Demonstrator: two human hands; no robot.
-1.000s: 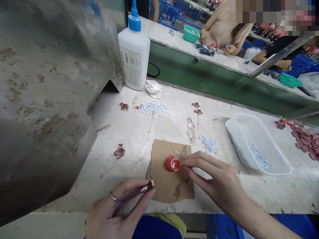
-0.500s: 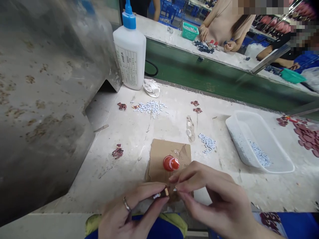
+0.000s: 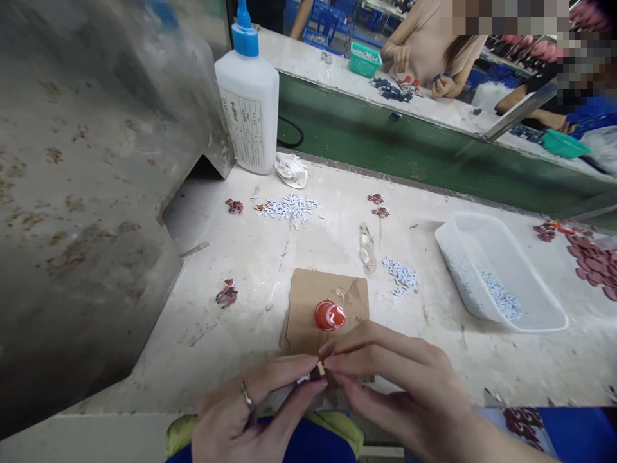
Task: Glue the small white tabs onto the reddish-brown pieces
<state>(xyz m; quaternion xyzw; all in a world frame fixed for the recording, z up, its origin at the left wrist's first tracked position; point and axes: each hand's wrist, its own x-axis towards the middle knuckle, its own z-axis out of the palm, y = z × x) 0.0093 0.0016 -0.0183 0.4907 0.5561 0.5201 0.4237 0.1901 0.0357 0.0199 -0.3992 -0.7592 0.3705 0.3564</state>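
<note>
Brown cardboard (image 3: 307,289) bears one red cup (image 3: 330,316); left fingers (image 3: 289,368) pinch one dark piece (image 3: 316,373), right fingers (image 3: 359,357) narrow beside it.

Left hand (image 3: 260,402): small dark figure (image 3: 317,372) pinched between thumb and index finger.
Right hand (image 3: 400,386): fingertips at the figure.
Cardboard (image 3: 301,308): flat on table (image 3: 250,328), red cup (image 3: 330,316) on top.
Bottle (image 3: 248,116): upright, blue cap, beside crumpled white wad (image 3: 291,170).

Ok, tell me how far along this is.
Possibly done: the small reddish-brown clusters set apart on the bench. In hand: a small dark piece in the left hand, the right hand at its edge. Apparently left: loose pale bits, maroon pile.
</note>
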